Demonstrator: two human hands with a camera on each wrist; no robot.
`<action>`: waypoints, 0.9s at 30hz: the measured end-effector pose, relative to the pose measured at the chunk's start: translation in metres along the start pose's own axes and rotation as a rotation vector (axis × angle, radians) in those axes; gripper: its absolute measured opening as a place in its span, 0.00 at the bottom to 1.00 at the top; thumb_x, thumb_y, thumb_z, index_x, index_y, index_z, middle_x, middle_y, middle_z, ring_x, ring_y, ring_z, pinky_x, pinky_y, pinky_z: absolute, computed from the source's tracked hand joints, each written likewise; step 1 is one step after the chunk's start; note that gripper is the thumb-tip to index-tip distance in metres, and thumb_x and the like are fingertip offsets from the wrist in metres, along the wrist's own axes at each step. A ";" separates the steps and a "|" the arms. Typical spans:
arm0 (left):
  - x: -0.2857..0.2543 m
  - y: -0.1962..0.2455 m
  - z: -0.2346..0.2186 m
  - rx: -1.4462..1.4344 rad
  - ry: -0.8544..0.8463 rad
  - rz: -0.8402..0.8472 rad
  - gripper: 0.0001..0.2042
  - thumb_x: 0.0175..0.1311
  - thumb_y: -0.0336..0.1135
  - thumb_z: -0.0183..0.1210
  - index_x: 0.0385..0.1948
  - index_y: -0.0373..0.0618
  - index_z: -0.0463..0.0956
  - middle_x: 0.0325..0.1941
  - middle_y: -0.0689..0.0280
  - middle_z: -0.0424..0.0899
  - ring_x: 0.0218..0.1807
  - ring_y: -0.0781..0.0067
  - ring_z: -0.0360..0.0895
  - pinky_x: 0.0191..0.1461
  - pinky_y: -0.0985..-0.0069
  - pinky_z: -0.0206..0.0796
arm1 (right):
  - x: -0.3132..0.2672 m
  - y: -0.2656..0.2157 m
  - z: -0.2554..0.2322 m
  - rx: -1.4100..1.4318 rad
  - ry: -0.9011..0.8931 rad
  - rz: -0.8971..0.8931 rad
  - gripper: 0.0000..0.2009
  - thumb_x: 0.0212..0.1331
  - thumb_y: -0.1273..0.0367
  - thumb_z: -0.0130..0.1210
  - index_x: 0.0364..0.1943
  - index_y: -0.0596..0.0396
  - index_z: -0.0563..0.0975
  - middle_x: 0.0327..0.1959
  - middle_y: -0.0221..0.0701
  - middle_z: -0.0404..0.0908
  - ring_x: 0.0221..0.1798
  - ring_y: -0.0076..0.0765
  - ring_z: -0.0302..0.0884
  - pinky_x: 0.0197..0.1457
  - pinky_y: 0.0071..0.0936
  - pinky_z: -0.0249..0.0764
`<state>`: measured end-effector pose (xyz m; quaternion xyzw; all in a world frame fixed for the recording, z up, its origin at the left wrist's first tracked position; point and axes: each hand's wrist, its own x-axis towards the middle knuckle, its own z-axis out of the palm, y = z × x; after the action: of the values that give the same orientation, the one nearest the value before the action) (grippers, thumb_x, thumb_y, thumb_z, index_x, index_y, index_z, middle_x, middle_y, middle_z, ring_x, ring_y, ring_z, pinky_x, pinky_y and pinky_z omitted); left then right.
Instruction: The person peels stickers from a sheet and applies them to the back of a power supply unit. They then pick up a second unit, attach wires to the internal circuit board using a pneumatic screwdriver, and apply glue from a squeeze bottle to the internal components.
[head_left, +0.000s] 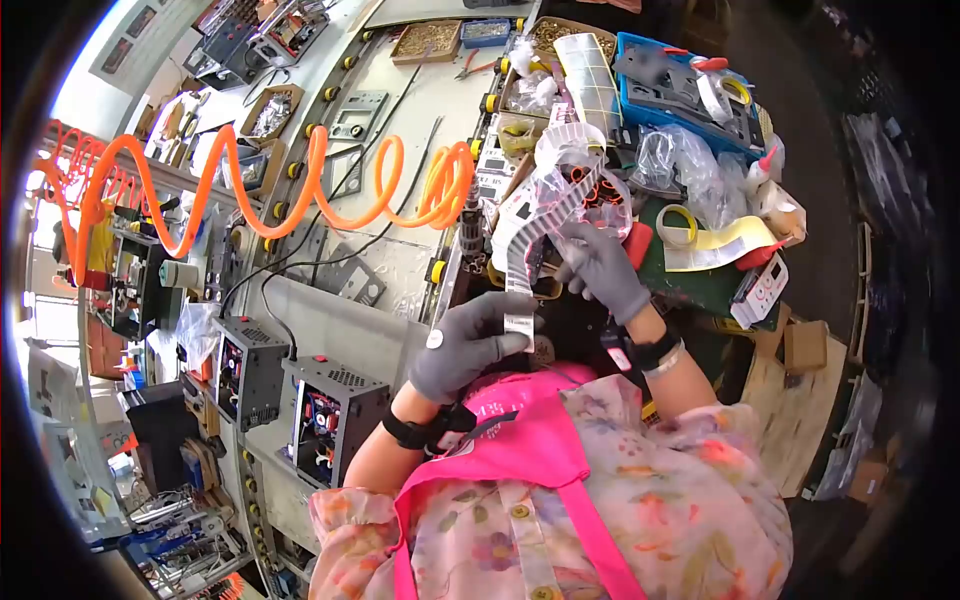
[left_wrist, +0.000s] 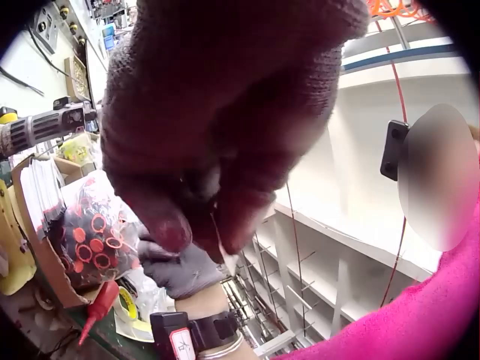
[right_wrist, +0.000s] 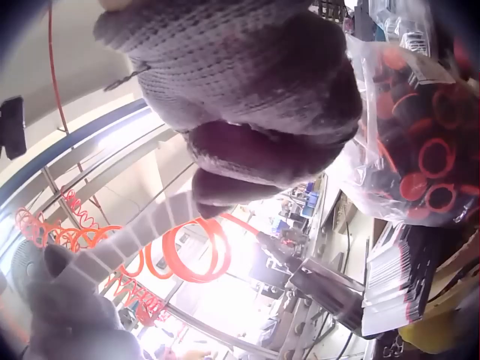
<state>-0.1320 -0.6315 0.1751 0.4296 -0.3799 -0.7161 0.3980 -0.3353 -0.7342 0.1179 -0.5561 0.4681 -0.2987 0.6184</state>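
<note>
A long strip of labels (head_left: 520, 262), pale with printed bars, stretches between two hands in grey knit gloves. The left hand (head_left: 462, 345) pinches its lower end between thumb and fingers, in front of the pink apron. Farther up, the right hand (head_left: 605, 270) holds the strip with curled fingers; in the right wrist view the strip (right_wrist: 139, 238) runs out from under those fingers (right_wrist: 255, 154) toward the left hand (right_wrist: 75, 319). In the left wrist view the left hand (left_wrist: 225, 97) fills the top, with a thin white edge (left_wrist: 227, 259) showing at its fingertips.
Beyond the hands lies a clear bag of red-ringed black parts (left_wrist: 94, 240), beside a power screwdriver (right_wrist: 326, 289). A blue bin (head_left: 640, 105), a tape roll (head_left: 678, 226) and a red-tipped bottle (head_left: 762, 170) crowd the right. Metal cases (head_left: 335, 415) and an orange coiled hose (head_left: 315, 185) are left.
</note>
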 end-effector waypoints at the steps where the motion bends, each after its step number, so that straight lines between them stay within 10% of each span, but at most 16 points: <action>1: 0.001 -0.003 -0.001 0.002 0.033 0.011 0.17 0.60 0.22 0.56 0.52 0.36 0.69 0.44 0.63 0.79 0.47 0.77 0.76 0.51 0.78 0.71 | -0.008 0.004 0.000 -0.065 0.031 -0.118 0.15 0.62 0.63 0.50 0.50 0.56 0.73 0.24 0.28 0.79 0.21 0.16 0.72 0.20 0.14 0.65; 5: 0.005 -0.011 0.004 0.025 0.170 0.041 0.16 0.59 0.25 0.58 0.50 0.37 0.71 0.40 0.62 0.81 0.41 0.78 0.78 0.46 0.81 0.70 | -0.047 -0.006 0.007 -0.182 0.074 -0.523 0.14 0.56 0.69 0.58 0.46 0.58 0.76 0.30 0.32 0.77 0.31 0.25 0.75 0.39 0.24 0.72; 11: 0.008 -0.016 0.013 -0.009 0.164 0.000 0.14 0.63 0.32 0.57 0.48 0.37 0.71 0.35 0.68 0.78 0.37 0.83 0.74 0.44 0.83 0.69 | -0.061 -0.013 0.020 -0.409 -0.009 -0.756 0.16 0.49 0.69 0.63 0.43 0.58 0.77 0.38 0.37 0.75 0.35 0.35 0.77 0.39 0.28 0.74; 18: 0.002 -0.013 0.020 0.199 0.080 -0.041 0.14 0.63 0.30 0.57 0.48 0.36 0.68 0.41 0.67 0.77 0.43 0.83 0.74 0.47 0.82 0.69 | -0.062 -0.006 0.017 -0.296 -0.078 -0.539 0.12 0.48 0.70 0.62 0.37 0.60 0.77 0.34 0.37 0.77 0.35 0.39 0.78 0.40 0.31 0.74; 22: 0.002 -0.031 0.015 0.325 0.145 0.082 0.14 0.58 0.25 0.58 0.45 0.40 0.69 0.29 0.67 0.77 0.30 0.84 0.73 0.34 0.81 0.67 | -0.062 -0.008 0.016 -0.235 -0.133 -0.457 0.11 0.49 0.70 0.61 0.35 0.60 0.77 0.32 0.38 0.77 0.34 0.39 0.77 0.38 0.31 0.74; 27: 0.000 -0.031 0.013 0.552 0.192 0.069 0.15 0.58 0.20 0.55 0.48 0.37 0.67 0.41 0.66 0.77 0.42 0.85 0.73 0.45 0.83 0.68 | -0.057 -0.007 0.023 -0.295 -0.105 -0.545 0.10 0.48 0.69 0.61 0.33 0.60 0.77 0.30 0.38 0.77 0.34 0.41 0.77 0.36 0.32 0.74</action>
<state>-0.1514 -0.6170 0.1524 0.5743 -0.5352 -0.5277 0.3245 -0.3353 -0.6753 0.1378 -0.7594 0.3078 -0.3531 0.4515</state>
